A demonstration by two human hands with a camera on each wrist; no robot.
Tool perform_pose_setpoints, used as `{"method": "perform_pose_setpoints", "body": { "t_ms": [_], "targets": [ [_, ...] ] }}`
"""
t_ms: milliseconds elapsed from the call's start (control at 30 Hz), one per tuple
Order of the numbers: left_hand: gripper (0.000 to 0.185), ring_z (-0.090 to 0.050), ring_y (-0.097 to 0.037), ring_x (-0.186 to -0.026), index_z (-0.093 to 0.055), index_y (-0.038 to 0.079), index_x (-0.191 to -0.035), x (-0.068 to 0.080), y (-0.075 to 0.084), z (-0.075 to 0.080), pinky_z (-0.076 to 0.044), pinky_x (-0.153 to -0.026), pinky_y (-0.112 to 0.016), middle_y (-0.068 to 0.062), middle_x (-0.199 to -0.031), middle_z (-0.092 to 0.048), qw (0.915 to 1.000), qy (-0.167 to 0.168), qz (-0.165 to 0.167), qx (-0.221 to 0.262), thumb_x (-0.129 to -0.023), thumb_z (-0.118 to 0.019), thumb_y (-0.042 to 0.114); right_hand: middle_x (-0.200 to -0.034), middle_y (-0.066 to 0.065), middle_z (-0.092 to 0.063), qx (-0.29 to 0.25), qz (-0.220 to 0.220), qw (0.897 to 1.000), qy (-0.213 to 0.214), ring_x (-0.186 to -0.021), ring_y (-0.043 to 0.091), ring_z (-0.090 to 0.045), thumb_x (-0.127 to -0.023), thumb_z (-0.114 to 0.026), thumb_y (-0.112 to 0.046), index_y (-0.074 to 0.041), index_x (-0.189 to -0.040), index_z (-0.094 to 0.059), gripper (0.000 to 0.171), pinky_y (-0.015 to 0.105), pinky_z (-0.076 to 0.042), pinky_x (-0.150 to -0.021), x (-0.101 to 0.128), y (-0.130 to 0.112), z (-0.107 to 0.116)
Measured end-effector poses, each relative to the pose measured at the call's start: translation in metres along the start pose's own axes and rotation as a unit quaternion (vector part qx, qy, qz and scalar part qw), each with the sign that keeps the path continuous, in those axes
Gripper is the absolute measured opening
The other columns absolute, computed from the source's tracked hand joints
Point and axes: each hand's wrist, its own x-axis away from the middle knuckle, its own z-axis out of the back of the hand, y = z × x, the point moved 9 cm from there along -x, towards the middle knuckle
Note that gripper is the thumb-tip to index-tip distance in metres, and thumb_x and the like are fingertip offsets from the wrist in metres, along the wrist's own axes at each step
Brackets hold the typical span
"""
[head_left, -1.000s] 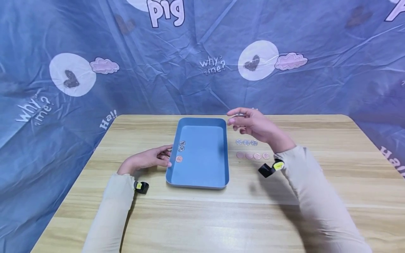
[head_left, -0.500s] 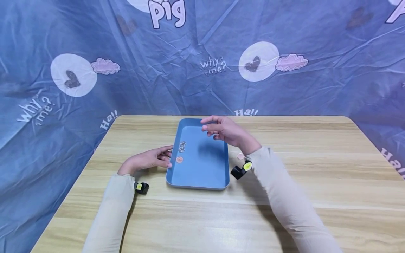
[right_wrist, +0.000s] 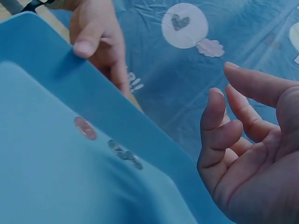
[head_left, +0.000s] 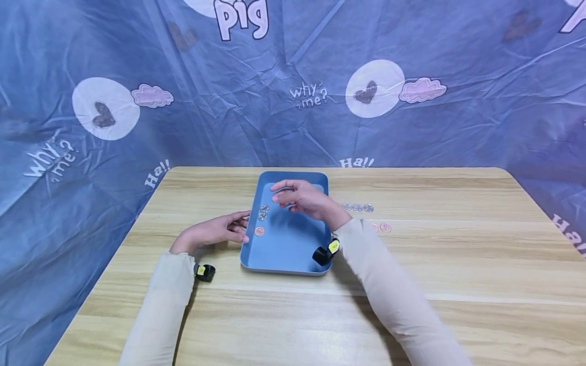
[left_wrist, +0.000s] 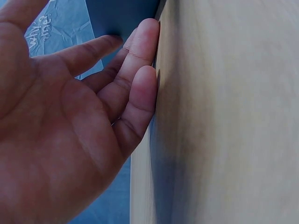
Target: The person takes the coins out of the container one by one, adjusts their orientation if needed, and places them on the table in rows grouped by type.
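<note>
On the table (head_left: 458, 264), my left hand (head_left: 212, 231) steadies the tray's (head_left: 293, 254) left edge, fingers relaxed, while my right hand (head_left: 304, 198), seemingly pinching a coin, should lower beside the coins (head_left: 262, 216) there before letting go.

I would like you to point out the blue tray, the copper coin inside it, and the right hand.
blue tray (head_left: 293, 268): head view, on its near rim.
copper coin (head_left: 259, 231): head view, on its face.
right hand (head_left: 302, 197): head view, on the back of the hand.

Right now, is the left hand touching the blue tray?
Touching. In the right wrist view the left hand has its thumb on the blue tray rim, fingers behind its wall.
</note>
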Motion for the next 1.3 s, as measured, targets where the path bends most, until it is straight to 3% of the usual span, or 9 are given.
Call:
{"method": "perform_pose_setpoints", "body": {
  "t_ms": [133, 533, 967, 1300],
  "targets": [
    [0.086, -0.051, -0.027, -0.121, -0.013, 0.004, -0.155, 0.0, 0.0, 0.0, -0.037, -0.11, -0.044, -0.023, -0.141, -0.039, 1.0, -0.002, -0.001, -0.002, -0.091, -0.068, 0.023, -0.082, -0.006, -0.064, 0.032, -0.009, 0.999, -0.006, -0.076, 0.013, -0.055, -0.09, -0.066, -0.011, -0.002, -0.132, -0.053, 0.045, 0.027, -0.041, -0.065, -0.008, 0.01, -0.006],
    [0.086, -0.049, -0.029, -0.124, -0.013, 0.005, -0.155, 0.001, 0.0, -0.001, -0.035, -0.111, -0.046, -0.022, -0.143, -0.039, 1.0, 0.0, 0.009, -0.003, -0.091, -0.067, 0.024, -0.079, -0.003, -0.062, 0.143, -0.004, 0.989, -0.045, -0.072, 0.013, -0.056, -0.087, -0.069, -0.015, -0.004, -0.12, -0.062, 0.036, 0.023, -0.041, -0.058, -0.022, 0.032, -0.025],
    [0.086, -0.05, -0.03, -0.123, -0.013, 0.004, -0.155, 0.001, 0.002, 0.001, -0.036, -0.11, -0.047, -0.024, -0.142, -0.039, 1.0, -0.002, 0.002, -0.007, -0.091, -0.068, 0.024, -0.074, -0.001, -0.059, 0.213, -0.02, 0.975, -0.061, -0.066, 0.012, -0.054, -0.087, -0.069, -0.017, -0.009, -0.114, -0.066, 0.028, 0.022, -0.041, -0.053, -0.028, 0.042, -0.028],
    [0.087, -0.051, -0.028, -0.122, -0.014, 0.004, -0.155, 0.0, 0.002, 0.0, -0.038, -0.109, -0.044, -0.023, -0.141, -0.039, 1.0, -0.002, 0.001, -0.005, -0.09, -0.068, 0.024, -0.073, -0.001, -0.06, 0.235, -0.043, 0.969, -0.068, -0.064, 0.011, -0.054, -0.083, -0.075, -0.021, -0.011, -0.111, -0.067, 0.031, 0.022, -0.043, -0.054, -0.031, 0.046, -0.031]
  ]
}}
